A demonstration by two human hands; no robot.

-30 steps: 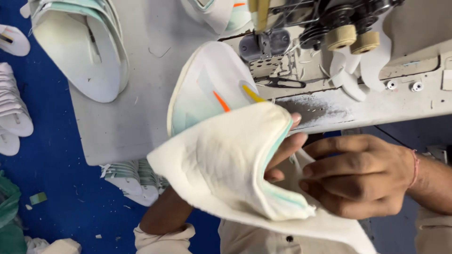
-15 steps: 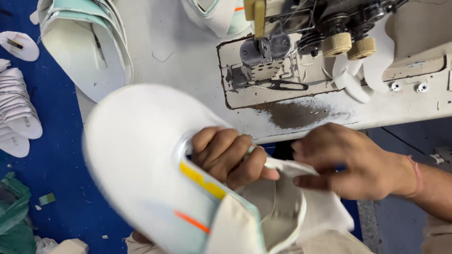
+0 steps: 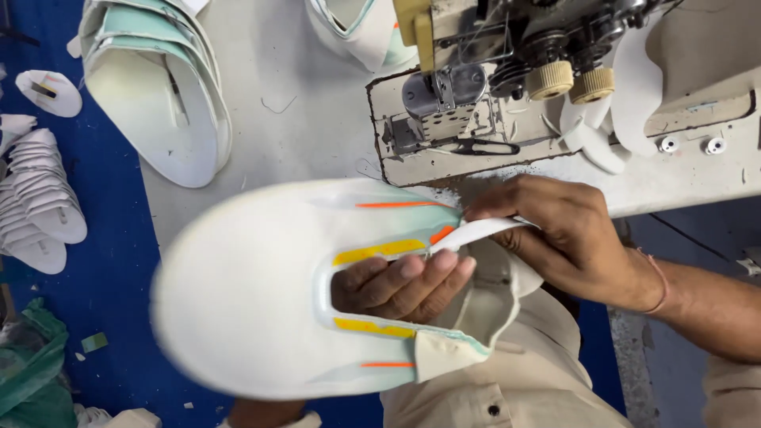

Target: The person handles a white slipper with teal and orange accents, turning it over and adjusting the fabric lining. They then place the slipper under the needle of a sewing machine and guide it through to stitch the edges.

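Note:
A white shoe upper with yellow, orange and pale green stripes lies flat in front of me, its toe end to the left. My left hand comes up through its opening, fingers curled on the inner edge. My right hand pinches the white strip at the upper's heel end, just below the sewing machine. The machine's presser foot and needle area sit above the upper, apart from it.
A stack of similar uppers lies on the grey table at the back left. Another upper rests behind the machine. Small white cut pieces pile on the blue floor at left. A green bag sits lower left.
The upper has been turned over and spread flat, its striped face now up. My left hand moved into its opening; my right hand shifted up toward the machine, holding the heel strip.

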